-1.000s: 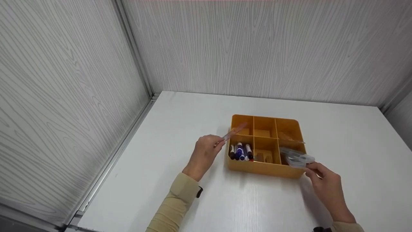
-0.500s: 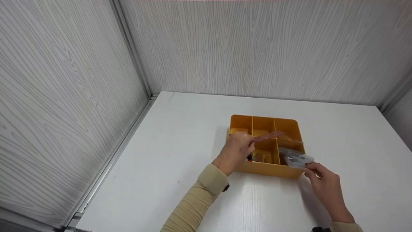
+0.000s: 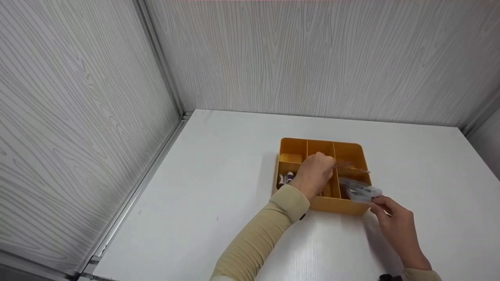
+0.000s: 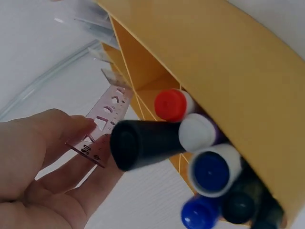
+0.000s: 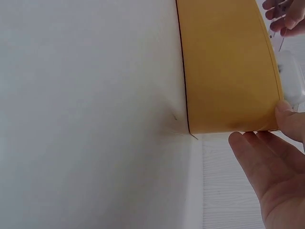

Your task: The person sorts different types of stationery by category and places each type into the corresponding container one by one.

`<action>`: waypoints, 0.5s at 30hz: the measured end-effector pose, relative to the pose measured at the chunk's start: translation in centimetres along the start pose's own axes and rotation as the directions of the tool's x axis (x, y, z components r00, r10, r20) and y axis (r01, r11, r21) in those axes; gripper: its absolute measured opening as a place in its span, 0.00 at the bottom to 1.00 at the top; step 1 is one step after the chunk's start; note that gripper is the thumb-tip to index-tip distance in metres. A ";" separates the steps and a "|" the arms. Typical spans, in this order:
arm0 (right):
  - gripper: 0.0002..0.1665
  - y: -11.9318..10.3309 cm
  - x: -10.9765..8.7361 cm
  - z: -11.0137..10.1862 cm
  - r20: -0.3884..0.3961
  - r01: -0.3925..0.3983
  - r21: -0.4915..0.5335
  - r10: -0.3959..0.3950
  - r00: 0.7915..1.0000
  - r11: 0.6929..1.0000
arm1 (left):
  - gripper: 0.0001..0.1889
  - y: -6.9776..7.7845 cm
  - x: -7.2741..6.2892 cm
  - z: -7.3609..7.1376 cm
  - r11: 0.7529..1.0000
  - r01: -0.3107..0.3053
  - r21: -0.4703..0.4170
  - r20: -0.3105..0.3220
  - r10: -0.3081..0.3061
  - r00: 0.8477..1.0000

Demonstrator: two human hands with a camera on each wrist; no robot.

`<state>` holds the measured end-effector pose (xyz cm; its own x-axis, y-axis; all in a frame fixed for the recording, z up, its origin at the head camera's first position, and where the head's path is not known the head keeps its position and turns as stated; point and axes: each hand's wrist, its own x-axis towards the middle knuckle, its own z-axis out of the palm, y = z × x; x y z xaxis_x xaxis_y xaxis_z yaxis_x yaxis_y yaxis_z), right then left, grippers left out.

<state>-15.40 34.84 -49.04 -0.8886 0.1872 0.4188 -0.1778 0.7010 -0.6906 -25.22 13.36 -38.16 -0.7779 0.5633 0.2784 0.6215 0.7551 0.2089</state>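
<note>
My left hand [image 3: 315,173] pinches a pink see-through stencil ruler [image 4: 107,114] between thumb and fingers. It is over the middle of a yellow six-compartment organizer box [image 3: 340,207], and the ruler's far end reaches over the back right compartment. In the left wrist view, printed markings and cut-out shapes show on the ruler. At the box's front right corner, my right hand [image 5: 281,171] grips the wall, thumb at the rim and fingers against the side. Several markers [image 4: 212,169] with red, white, blue and dark ends stand in the front left compartment.
A clear plastic case [image 3: 359,192] leans out of the front right compartment beside my right hand. Behind it, a thin clear piece [image 3: 361,170] sticks past the box's right edge. The box stands on a white table [image 3: 187,187] with panels behind and at the left.
My left hand has moved right with the stencil ruler, from beside the box's left edge to over its middle compartments. My right hand has stayed at the corner.
</note>
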 end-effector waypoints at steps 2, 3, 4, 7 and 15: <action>0.08 0.0 0.0 -0.1 -0.008 0.003 -0.002 -0.003 1.000 1.000 | 0.07 0.6 0.4 0.4 1.000 -0.011 0.023 -0.015 0.012 1.000; 0.08 0.0 -0.1 -0.1 -0.009 0.003 0.000 -0.003 1.000 1.000 | 0.07 0.9 0.6 0.6 1.000 -0.010 0.027 -0.018 0.010 1.000; 0.08 0.0 -0.1 -0.1 -0.010 0.005 -0.003 -0.005 1.000 1.000 | 0.07 1.2 0.7 0.8 1.000 -0.004 0.021 -0.015 0.004 1.000; 0.10 0.0 -0.1 0.0 -0.013 0.015 -0.006 -0.015 1.000 1.000 | 0.10 1.8 0.8 1.3 0.999 0.021 -0.035 0.012 -0.021 1.000; 0.10 0.3 0.1 0.1 -0.020 0.026 -0.028 -0.027 0.999 0.999 | 0.09 2.4 0.9 2.4 0.987 0.000 -0.162 0.032 0.005 0.999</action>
<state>-15.57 35.00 -49.27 -0.8748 0.1822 0.4490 -0.1893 0.7244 -0.6628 -24.64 16.48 -39.71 -0.7772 0.5779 0.2490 0.6283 0.6908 0.3577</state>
